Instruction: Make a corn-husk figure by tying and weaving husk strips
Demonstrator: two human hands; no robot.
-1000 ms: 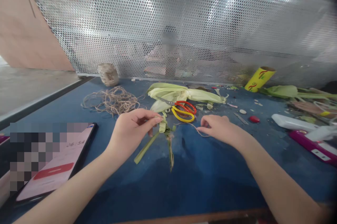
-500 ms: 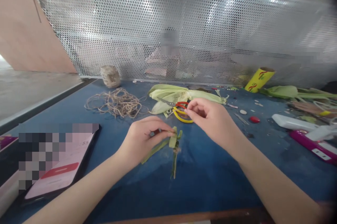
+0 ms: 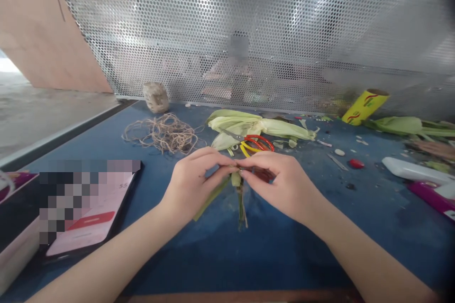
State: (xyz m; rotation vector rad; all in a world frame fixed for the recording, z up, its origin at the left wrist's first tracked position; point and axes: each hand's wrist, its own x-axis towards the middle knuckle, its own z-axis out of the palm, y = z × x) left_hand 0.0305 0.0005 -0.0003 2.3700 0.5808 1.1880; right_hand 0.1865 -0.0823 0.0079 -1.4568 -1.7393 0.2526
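Observation:
My left hand (image 3: pixel 194 184) and my right hand (image 3: pixel 280 184) meet at the middle of the blue table, fingertips pinched together on the top of a small bundle of green corn husk strips (image 3: pixel 237 189). The strips hang down and splay out below my fingers onto the table. A thin piece of twine seems to be at the pinch point, but it is too small to make out. Just behind my hands lie scissors with red and yellow handles (image 3: pixel 256 144) and a pile of pale green corn husks (image 3: pixel 249 127).
Loose twine (image 3: pixel 164 133) and a twine ball (image 3: pixel 155 97) lie at the back left. A phone (image 3: pixel 93 213) rests at the left. A yellow roll (image 3: pixel 364 106), more husks (image 3: pixel 398 125), a white tool (image 3: pixel 412 170) and small scraps sit at the right. A perforated metal screen (image 3: pixel 249 32) closes the back.
My right hand went from the table at the right up to the scissors, then came back down to meet my left hand on the husk bundle. The view shifted slightly right.

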